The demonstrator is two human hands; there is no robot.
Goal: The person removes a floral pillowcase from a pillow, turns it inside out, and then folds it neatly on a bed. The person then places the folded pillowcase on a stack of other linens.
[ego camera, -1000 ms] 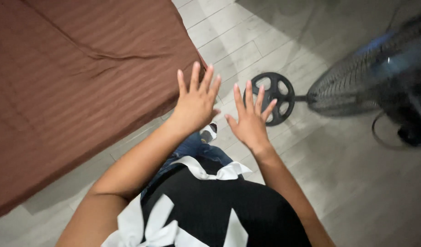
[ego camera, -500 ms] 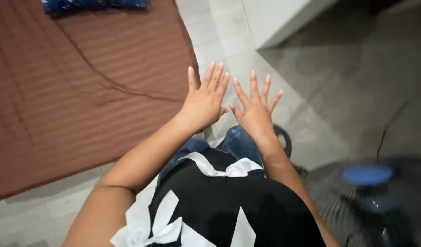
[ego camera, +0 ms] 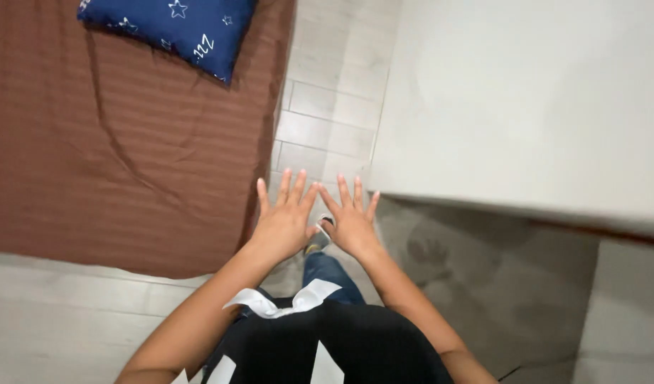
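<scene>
- Bedsheet [ego camera: 114,163], brown and striped, fills the frame's left side; its edge lies just left of the left hand [ego camera: 283,222], the nearer one.
- Both hands, right hand [ego camera: 352,224] included, hover empty, fingers spread, over pale floor tiles [ego camera: 327,107].
- Blue star-patterned pillow [ego camera: 172,25] is cut off at top.

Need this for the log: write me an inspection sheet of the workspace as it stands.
Surface: pale tiled floor; brown striped bed sheet on the left.
Job's things: nothing held; both hands empty.
Clutter: blue pillow with white stars at the top of the sheet.
Grippers: left hand and right hand flat, fingers spread, side by side above the floor, beside the sheet's edge.
Cables: nothing seen.
Surroundings: white cabinet top on the right; grey floor below it; the person's own foot under the hands.
</scene>
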